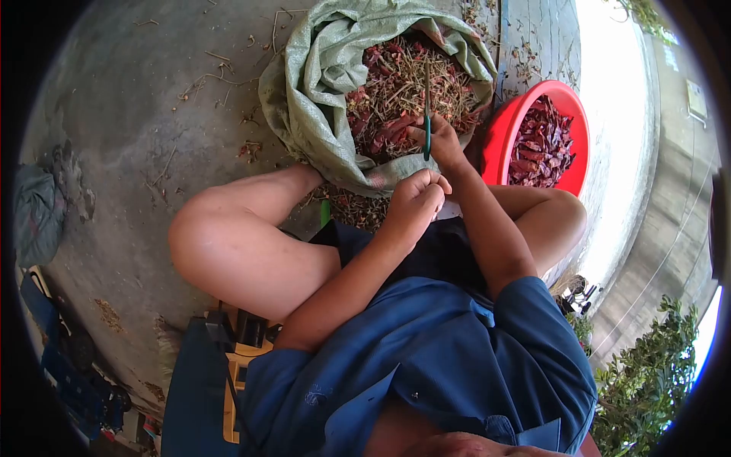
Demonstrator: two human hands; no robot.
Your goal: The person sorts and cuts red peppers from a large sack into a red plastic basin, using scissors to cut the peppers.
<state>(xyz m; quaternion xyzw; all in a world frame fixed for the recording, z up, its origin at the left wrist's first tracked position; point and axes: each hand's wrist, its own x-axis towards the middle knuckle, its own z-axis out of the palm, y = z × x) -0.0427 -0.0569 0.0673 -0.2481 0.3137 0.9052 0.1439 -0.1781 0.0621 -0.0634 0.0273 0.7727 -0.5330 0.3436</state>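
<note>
My right hand (442, 143) is closed around the green-handled scissors (427, 131), whose dark blades point away from me over the sack. My left hand (417, 194) is curled closed just below it, near the sack's front rim; whatever its fingers hold is hidden. In front of me a pale green woven sack (316, 99) has its mouth rolled down. Inside lie dried red chillies (392, 135) mixed with stems and stalk bits (411, 84). To the right stands a red basin (582, 137) heaped with dark red dried chilli pods (542, 145).
Loose chilli scraps (358, 209) lie on the floor between my legs, beside a small green object (325, 213). Stray stalks are scattered over the concrete floor (145, 99). A dark bundled sack (38, 217) sits at the far left, and a leafy plant (647, 365) at the lower right.
</note>
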